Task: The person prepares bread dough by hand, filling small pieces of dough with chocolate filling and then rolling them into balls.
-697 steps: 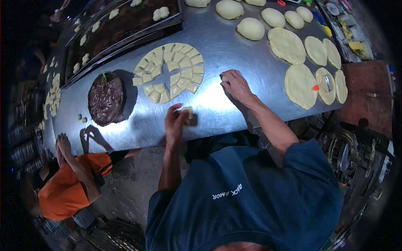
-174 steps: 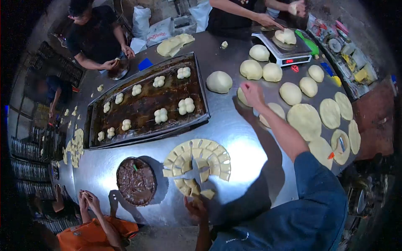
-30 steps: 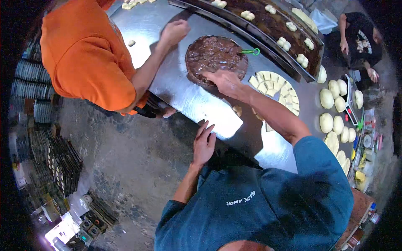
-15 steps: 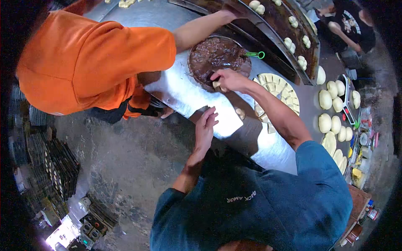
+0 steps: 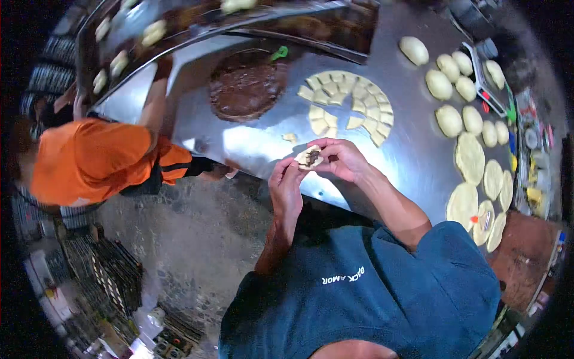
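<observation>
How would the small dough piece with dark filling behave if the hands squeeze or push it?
The dough piece, pinched between left hand and right hand, curls around its dark filling, so it is probably soft and floppy. It is small beside the hands, so likely light. The filling looks pasty; a hard squeeze might push it out.

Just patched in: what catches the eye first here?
The left hand and right hand pinch a dough piece with dark filling over the near edge of the steel table. Behind it lie a round pan of dark filling and a cut dough round; a person in orange is at left.
</observation>
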A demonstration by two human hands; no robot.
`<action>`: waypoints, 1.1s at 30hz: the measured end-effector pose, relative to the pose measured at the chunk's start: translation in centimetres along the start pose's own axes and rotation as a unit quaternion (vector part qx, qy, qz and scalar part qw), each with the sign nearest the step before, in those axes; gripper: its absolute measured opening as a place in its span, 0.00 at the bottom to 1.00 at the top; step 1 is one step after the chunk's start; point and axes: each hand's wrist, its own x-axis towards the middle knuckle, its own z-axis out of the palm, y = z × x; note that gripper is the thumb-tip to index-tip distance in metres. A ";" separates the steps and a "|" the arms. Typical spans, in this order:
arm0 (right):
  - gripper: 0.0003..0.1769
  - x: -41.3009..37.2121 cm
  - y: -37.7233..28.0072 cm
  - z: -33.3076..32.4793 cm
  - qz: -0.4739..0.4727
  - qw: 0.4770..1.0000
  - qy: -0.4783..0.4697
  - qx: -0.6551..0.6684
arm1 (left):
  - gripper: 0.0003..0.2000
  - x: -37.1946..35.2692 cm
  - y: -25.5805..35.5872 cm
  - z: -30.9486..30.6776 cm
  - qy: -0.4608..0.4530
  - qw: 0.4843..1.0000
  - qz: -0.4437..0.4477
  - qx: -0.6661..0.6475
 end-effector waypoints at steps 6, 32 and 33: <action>0.25 -6.6 4.7 -4.8 -0.324 0.823 0.136 -0.446 | 0.11 -4.9 -4.5 4.3 -0.004 0.989 -0.008 0.145; 0.10 -4.9 1.7 1.3 -0.411 0.614 0.079 -0.669 | 0.15 0.3 1.2 -0.4 -0.163 0.979 -0.123 0.006; 0.07 -4.9 1.3 1.9 -0.408 0.621 0.113 -0.660 | 0.14 0.8 1.7 -0.2 -0.168 0.976 -0.136 0.022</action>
